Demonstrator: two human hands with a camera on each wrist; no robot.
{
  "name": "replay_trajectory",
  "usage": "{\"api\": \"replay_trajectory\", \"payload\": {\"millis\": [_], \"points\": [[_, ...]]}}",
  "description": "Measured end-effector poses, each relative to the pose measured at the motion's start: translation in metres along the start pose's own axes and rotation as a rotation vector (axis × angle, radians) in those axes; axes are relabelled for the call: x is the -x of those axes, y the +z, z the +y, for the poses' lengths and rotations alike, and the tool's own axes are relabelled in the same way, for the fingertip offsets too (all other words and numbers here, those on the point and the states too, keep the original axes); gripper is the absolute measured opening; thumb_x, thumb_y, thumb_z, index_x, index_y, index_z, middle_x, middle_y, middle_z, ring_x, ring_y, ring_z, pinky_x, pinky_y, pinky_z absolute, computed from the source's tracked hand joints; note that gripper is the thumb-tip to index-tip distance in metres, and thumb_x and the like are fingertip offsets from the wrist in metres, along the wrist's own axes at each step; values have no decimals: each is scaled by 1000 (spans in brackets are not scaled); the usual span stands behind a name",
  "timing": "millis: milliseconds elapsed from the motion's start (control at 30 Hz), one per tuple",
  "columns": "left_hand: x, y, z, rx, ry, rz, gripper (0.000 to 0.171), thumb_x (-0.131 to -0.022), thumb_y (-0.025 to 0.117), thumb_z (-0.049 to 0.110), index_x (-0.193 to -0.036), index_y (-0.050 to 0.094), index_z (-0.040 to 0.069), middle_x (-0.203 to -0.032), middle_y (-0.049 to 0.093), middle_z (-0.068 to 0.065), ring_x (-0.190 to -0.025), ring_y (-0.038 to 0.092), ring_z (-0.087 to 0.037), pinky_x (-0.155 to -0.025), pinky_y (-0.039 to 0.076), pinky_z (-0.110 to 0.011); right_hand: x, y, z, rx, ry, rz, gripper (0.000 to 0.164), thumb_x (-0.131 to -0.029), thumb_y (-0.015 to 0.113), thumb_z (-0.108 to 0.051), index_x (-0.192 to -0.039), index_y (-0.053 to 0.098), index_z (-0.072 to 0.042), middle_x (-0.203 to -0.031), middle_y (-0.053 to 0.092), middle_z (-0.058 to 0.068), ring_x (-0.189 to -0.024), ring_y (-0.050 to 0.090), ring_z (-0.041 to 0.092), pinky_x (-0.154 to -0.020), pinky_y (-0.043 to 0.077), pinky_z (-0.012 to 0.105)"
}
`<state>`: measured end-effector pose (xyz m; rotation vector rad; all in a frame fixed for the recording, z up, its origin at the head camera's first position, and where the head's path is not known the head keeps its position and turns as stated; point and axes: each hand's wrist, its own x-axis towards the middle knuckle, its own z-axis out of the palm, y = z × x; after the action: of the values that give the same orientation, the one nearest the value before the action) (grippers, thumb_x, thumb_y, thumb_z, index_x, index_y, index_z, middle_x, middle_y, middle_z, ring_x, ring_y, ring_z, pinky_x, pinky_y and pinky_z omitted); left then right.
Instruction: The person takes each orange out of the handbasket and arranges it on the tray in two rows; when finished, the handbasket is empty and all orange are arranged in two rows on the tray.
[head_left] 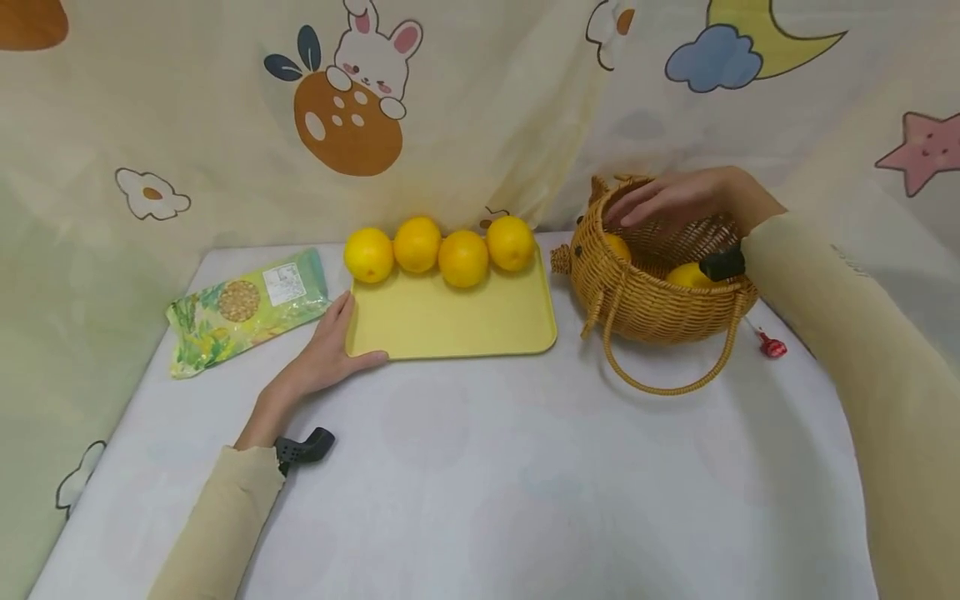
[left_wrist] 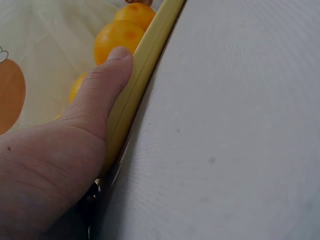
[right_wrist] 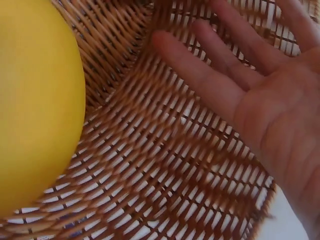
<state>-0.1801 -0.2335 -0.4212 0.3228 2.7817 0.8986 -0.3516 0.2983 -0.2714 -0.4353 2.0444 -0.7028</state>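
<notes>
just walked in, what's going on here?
A person's left grip rests at the near left corner of the yellow tray. Their right grip, fingers extended and holding nothing, reaches into the wicker basket, where two yellow fruits show. Four more fruits sit along the tray's far side.

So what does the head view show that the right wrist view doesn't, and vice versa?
Only the head view shows the left hand touching the yellow tray, four yellow fruits along its back edge, the green packet and a small red item.
Only the right wrist view shows the palm of the right hand.
Both show that hand partly inside the wicker basket, with yellow fruit there.
</notes>
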Motion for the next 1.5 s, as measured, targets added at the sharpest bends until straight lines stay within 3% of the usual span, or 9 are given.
{"api": "replay_trajectory", "payload": {"millis": [267, 433, 700, 933, 1300, 1500], "points": [[1, 4, 0, 13, -12, -7, 119, -81, 70, 58, -155, -9, 9, -164, -13, -11, -152, -2, -36, -120, 11, -58, -25, 1, 1, -227, 39, -145, 78, -102, 48, -26, -156, -5, -5, -163, -6, 19, -151, -2, 39, -105, 44, 54], [1, 2, 1, 1, -7, -6, 119, -81, 70, 58, -155, -8, 9, -164, -12, -12, -151, -1, -36, -120, 11, -58, -33, 4, 2, -223, 45, -234, 76, -103, 45, -24, -155, -8, -5, -162, -13, 19, -150, -9, 39, -105, 45, 54], [2, -1, 2, -1, -10, -4, 119, -81, 69, 58, -156, -9, 9, -164, -13, -11, -151, -1, -36, -120, 12, -58, -35, 4, 3, -248, 24, -273, 76, -104, 42, -23, -155, -12, -7, -161, -18, 18, -149, -15, 37, -106, 43, 54], [1, -2, 2, -5, -7, -2, 119, -81, 70, 57, -155, -8, 7, -164, -12, -13, -151, -1, -37, -120, 12, -58, -40, 4, 9, -264, 30, -269, 77, -104, 43, -24, -155, -12, -8, -162, -15, 20, -150, -9, 38, -106, 44, 52], [1, -2, 1, -5, -13, -5, 120, -80, 70, 58, -156, -8, 8, -164, -12, -12, -151, -1, -36, -120, 12, -58, -43, 5, 10, -275, 55, -246, 85, -103, 45, -22, -152, -24, -11, -162, -13, 21, -150, 3, 40, -105, 46, 47], [0, -1, 1, -4, -8, -4, 119, -81, 71, 57, -155, -8, 8, -164, -12, -12, -151, -1, -36, -120, 11, -58, -42, 3, 11, -230, 79, -231, 89, -102, 49, -22, -151, -25, -13, -162, -6, 22, -141, 34, 30, -104, 47, 46]]}}
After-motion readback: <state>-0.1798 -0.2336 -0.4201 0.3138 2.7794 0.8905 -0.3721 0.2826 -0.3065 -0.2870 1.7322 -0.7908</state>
